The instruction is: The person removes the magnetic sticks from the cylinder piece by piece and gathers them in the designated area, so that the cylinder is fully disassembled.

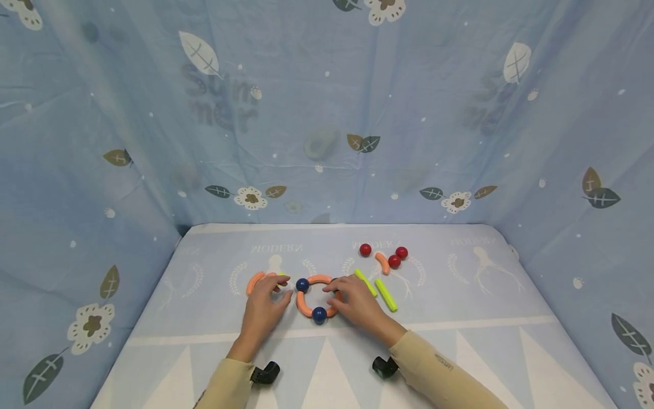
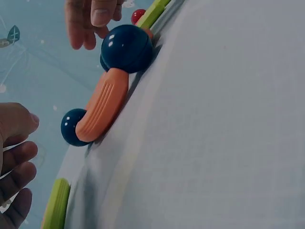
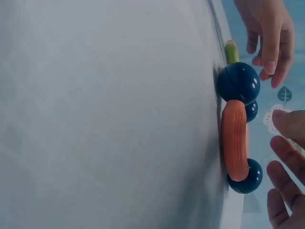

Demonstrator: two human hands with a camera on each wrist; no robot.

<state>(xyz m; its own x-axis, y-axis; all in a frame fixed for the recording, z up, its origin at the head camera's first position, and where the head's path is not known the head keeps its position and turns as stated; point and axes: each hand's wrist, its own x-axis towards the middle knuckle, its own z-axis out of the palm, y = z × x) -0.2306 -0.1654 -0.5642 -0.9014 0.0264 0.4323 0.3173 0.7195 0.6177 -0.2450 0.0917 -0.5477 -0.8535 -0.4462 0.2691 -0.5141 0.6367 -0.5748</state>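
Observation:
A ring of curved orange rods (image 1: 302, 304) joined by dark blue balls (image 1: 319, 315) lies flat on the table between the hands. My left hand (image 1: 264, 307) hovers just left of the ring, fingers apart and loosely bent, with nothing in them. Over the ring's right side is my right hand (image 1: 355, 300), partly covering a blue ball there. In the right wrist view its fingers (image 3: 284, 183) are spread and hold nothing, beside an orange rod (image 3: 234, 140). Behind the left hand, another orange rod (image 1: 254, 282) and a green stick (image 2: 57, 205) are partly hidden.
Two straight green sticks (image 1: 386, 295) lie right of the right hand. Farther back are a loose curved orange rod (image 1: 382, 263) and three red balls (image 1: 365, 250). Patterned blue cloth (image 1: 317, 113) hangs behind and at both sides of the table.

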